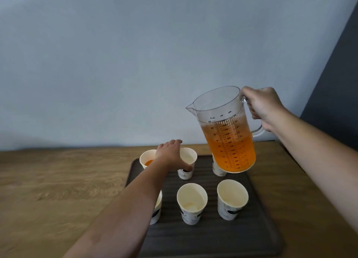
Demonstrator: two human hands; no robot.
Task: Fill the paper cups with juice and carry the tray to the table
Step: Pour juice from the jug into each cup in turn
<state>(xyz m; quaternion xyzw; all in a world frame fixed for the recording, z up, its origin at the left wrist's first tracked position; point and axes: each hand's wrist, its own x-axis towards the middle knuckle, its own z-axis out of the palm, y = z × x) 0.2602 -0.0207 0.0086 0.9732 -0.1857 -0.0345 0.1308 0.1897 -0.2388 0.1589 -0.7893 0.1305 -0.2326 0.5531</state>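
A dark ribbed tray (213, 236) lies on a wooden counter and carries several white paper cups. My right hand (261, 104) grips the handle of a clear measuring jug (226, 130), about half full of orange juice, held tilted above the tray's back right. My left hand (171, 155) grips the back middle cup (188, 159), thumb on its front. The back left cup (147, 158) has orange juice in it. Two front cups (191, 201) (231, 197) look empty. A back right cup (218, 169) is mostly hidden by the jug. My left forearm covers most of a front left cup (157, 209).
The wooden counter (62, 190) stretches to the left of the tray. A pale blue-grey wall (135, 64) rises right behind it. A dark panel (337, 83) stands at the far right.
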